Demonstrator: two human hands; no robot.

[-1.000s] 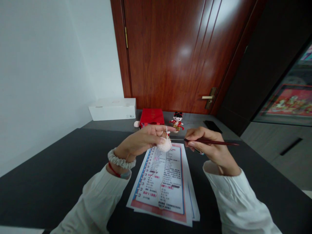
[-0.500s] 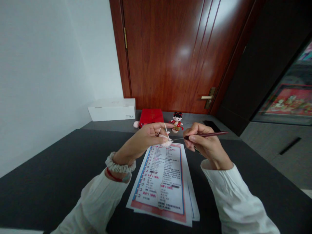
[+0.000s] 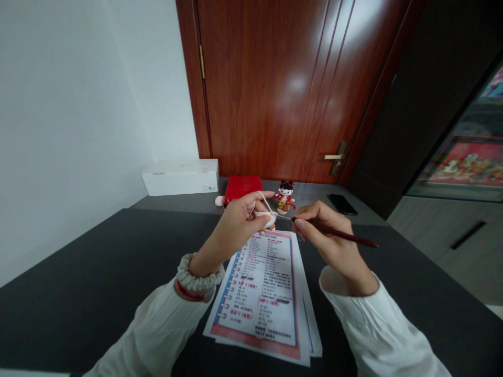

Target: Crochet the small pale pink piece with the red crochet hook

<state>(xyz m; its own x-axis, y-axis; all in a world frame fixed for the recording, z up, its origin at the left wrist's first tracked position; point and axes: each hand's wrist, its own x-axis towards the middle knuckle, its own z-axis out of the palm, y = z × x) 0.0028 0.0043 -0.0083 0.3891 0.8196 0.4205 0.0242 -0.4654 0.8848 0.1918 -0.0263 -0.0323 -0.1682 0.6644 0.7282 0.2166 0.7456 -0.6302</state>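
Pale pink crochet work (image 3: 269, 223) is being pinched in the closed left hand (image 3: 236, 225), white yarn (image 3: 264, 202) looping over its fingers, while the right hand (image 3: 328, 238) is gripping a dark-red crochet hook (image 3: 359, 240), its long axis pointing leftward, tip just beside the work, above printed sheets (image 3: 261, 293) on the tabletop (image 3: 78, 272).

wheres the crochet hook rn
In the head view, the crochet hook sits in the right hand, its tip reaching left toward the pale yarn piece in the left hand, above the top edge of the printed sheets.
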